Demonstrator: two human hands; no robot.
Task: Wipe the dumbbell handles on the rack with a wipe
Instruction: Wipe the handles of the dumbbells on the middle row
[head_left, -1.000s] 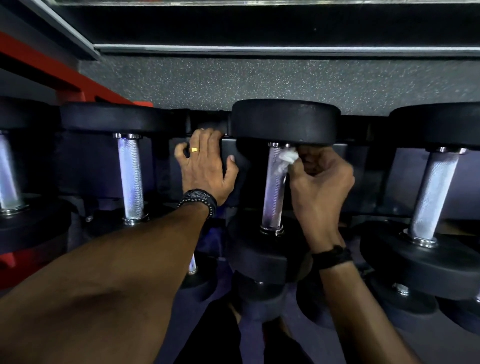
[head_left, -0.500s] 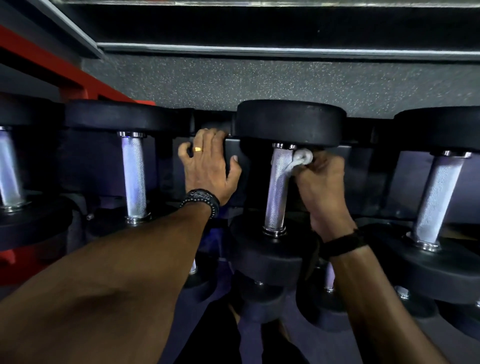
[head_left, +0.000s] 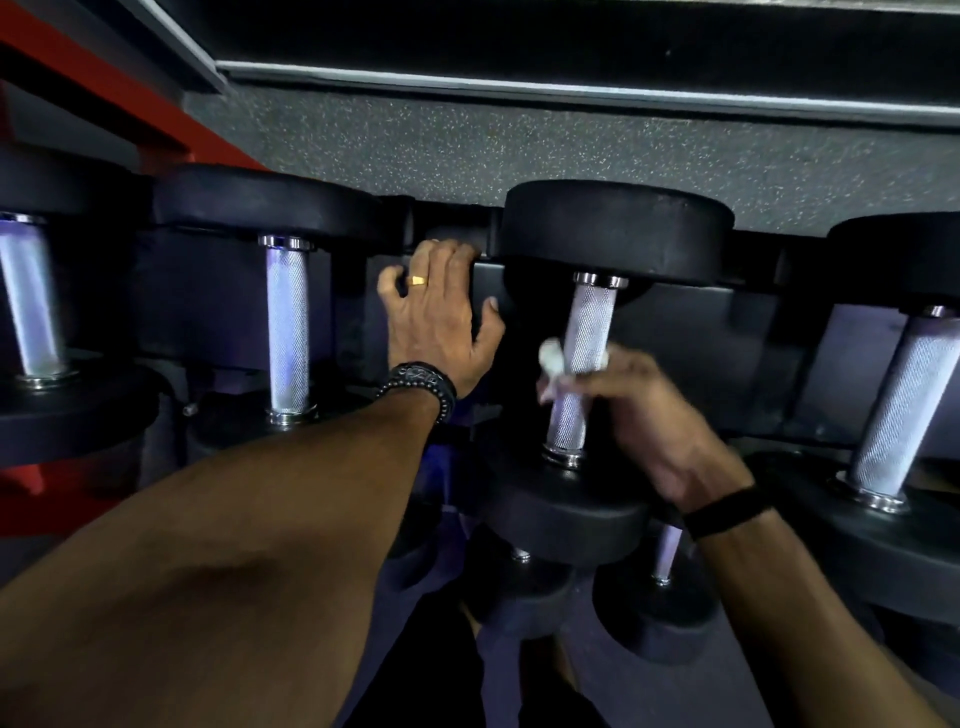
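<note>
White wipe (head_left: 551, 358) – against knurled handle (head_left: 582, 364).

Handle (head_left: 584, 353) knurled shiny metal; dumbbell heads (head_left: 613, 228) matt black rubber; floor (head_left: 519, 150) speckled, rough.

Wipe (head_left: 551, 359) on handle (head_left: 582, 353), mid-rack (head_left: 675, 322).

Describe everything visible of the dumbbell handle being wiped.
The handle is a silvery knurled metal bar with polished collars at both ends, joining two black rubber-looking heads. It lies on the rack, running from the far head toward the near one, third from the left in the row. The right hand wraps its middle with a white wipe, blurred. The left hand rests on the rack beside it, apart from it.
</note>
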